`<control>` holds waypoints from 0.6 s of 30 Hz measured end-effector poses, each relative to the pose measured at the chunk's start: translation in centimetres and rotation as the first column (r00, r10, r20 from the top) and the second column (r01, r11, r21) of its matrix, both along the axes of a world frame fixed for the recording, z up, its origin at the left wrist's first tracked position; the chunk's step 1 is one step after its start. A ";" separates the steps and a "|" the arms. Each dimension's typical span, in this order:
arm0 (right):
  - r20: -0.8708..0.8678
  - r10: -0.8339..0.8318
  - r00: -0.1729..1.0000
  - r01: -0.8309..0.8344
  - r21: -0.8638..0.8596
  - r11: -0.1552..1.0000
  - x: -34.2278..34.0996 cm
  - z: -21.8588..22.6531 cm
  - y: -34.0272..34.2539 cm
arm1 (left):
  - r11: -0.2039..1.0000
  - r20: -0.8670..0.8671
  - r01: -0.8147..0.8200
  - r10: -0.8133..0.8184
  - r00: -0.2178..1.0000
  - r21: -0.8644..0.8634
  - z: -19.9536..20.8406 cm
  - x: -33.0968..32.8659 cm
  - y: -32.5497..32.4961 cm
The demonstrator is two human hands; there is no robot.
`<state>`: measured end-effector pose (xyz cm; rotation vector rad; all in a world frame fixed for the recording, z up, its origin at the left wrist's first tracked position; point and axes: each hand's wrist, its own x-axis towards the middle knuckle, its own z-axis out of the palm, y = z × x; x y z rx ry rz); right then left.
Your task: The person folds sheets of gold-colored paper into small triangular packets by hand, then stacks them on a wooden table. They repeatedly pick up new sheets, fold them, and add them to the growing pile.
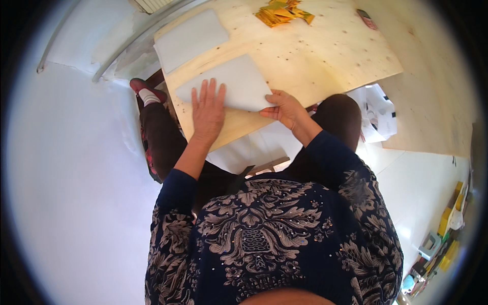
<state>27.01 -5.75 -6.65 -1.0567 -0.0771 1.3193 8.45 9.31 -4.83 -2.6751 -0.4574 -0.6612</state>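
A pale grey-white sheet (236,81) lies near the front edge of the wooden table (315,66); whether it is one layer or a stack I cannot tell. My left hand (208,112) rests flat near the sheet's left front side, fingers stretched out and pointing away from me. At the sheet's right front corner, my right hand (285,109) pinches the edge between thumb and fingers. Farther back on the left lies a similar pile of pale sheets (190,40).
Folded yellow-orange packets (284,12) lie heaped at the table's far side. A dark red and grey handheld object (367,19) sits at the far right corner. White bags (373,114) stand below the right edge. Assorted tools and yellow items (442,239) line the floor at right.
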 end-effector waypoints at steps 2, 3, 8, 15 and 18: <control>-0.025 -0.033 0.999 0.034 0.017 0.999 -1.0 -0.1 -1.5 | 0.991 0.062 0.021 -0.013 0.998 -0.134 -0.2 -2.1 -0.1; -0.043 -0.060 0.997 0.062 0.051 0.997 -1.4 0.0 -2.1 | 0.985 0.145 0.093 -0.072 0.987 -0.146 0.1 -2.6 -0.6; -0.153 -0.153 0.976 0.173 0.126 0.977 -5.3 1.9 -2.3 | 0.916 0.248 0.259 -0.185 0.951 -0.307 1.4 -1.5 -6.3; 0.116 -0.174 0.978 0.150 0.192 0.970 -6.3 3.1 -3.3 | 0.989 0.258 0.068 -0.033 0.966 -0.129 1.6 -3.1 -3.3; 0.174 -0.125 0.977 0.103 0.131 0.986 -5.3 2.4 -5.0 | 0.982 0.208 0.105 -0.071 0.976 -0.156 1.3 -6.2 -2.5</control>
